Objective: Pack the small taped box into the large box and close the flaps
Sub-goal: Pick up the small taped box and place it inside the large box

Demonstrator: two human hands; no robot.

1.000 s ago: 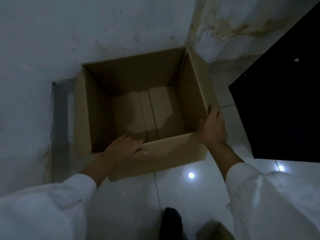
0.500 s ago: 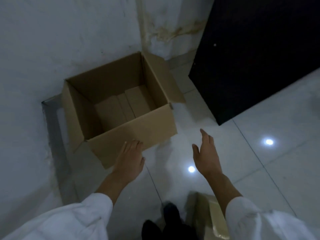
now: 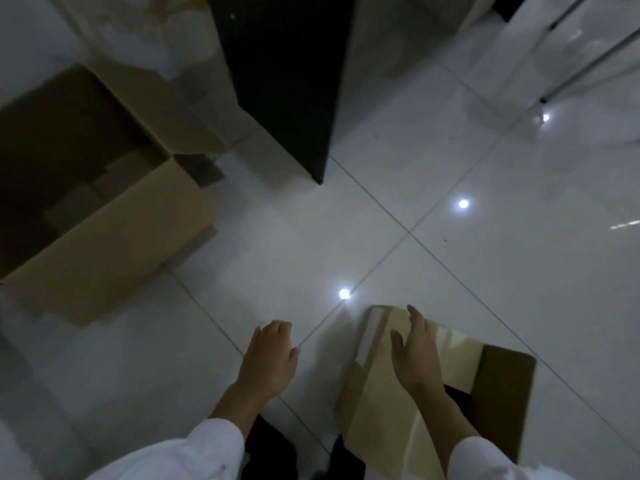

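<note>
The large cardboard box (image 3: 104,244) stands open on the tiled floor at the left, its flaps spread and its inside dark. The small taped box (image 3: 460,382), with shiny tape along its top, lies on the floor at the lower right. My right hand (image 3: 415,355) is over its top with fingers spread; whether it touches the box I cannot tell. My left hand (image 3: 270,358) hovers open over the bare floor, left of the small box, holding nothing.
A tall black cabinet (image 3: 284,74) stands behind, between the large box and the open floor. A stained white wall (image 3: 145,32) runs behind the large box. Glossy white tiles (image 3: 450,254) reflect ceiling lights. Metal legs (image 3: 588,60) show at the top right.
Both hands left the large box and swung right and toward me. The view turned right, so the large box slid to the left edge. The small taped box came into view under my right hand.
</note>
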